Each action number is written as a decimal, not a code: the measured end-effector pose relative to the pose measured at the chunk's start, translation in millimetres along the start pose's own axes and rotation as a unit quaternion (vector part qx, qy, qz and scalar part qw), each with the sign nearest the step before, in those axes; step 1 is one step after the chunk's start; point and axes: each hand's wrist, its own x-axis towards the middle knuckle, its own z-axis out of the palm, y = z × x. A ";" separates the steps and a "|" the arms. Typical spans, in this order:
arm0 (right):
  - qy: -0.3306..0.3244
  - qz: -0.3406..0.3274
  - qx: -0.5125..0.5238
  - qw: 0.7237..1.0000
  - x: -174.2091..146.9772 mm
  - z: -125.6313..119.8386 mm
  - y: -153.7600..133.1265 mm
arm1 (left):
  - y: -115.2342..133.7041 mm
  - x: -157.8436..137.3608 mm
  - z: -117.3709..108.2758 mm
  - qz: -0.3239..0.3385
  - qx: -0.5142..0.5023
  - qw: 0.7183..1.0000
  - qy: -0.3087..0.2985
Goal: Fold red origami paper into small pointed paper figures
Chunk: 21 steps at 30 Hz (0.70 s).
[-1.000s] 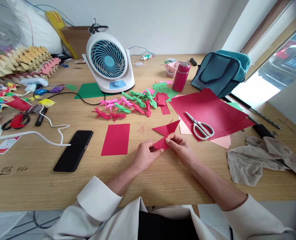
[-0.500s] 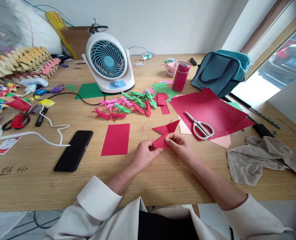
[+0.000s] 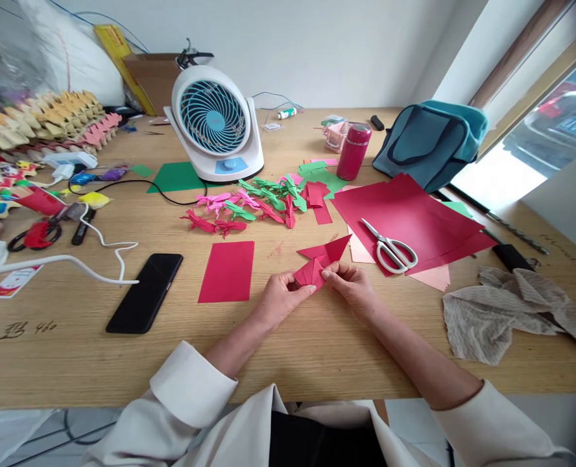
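Observation:
A partly folded piece of red paper point(image 3: 310, 273) is held just above the table between my two hands. My left hand point(image 3: 284, 295) pinches its left corner, thumb lying on top. On the right edge, the thumb and fingers of my right hand point(image 3: 350, 285) close on the paper. Its far part spreads into two pointed flaps, and creases show on the near part. A flat red paper rectangle point(image 3: 226, 272) lies to the left of my hands. Beyond them are several folded paper figures point(image 3: 263, 204) in red, pink and green.
White-handled scissors point(image 3: 393, 249) rest on large red sheets point(image 3: 414, 217) at the right. A black phone point(image 3: 144, 293) with a white cable lies left. Farther back stand a fan point(image 3: 215, 123), a red flask point(image 3: 354, 152) and a blue bag point(image 3: 429, 143). A crumpled cloth point(image 3: 492, 314) lies right.
The near part of the red paper now shows a pointed fold with creases where it looked flatter before. My right fingers have shifted slightly along its right edge.

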 end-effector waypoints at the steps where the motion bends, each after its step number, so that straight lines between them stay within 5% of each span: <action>1: -0.005 0.003 0.002 1.000 0.0 -0.2 -0.4 | -0.3 -0.1 -0.3 -0.003 -0.005 1.000 0.001; 16: -0.011 -0.012 -0.064 0.998 -1.0 -5.5 -3.4 | -0.8 1.2 -3.4 -0.015 -0.008 1.000 0.001; 21: -0.114 0.016 0.006 0.993 -2.2 -1.1 2.4 | 6.3 -0.4 -1.5 0.001 0.011 1.000 -0.004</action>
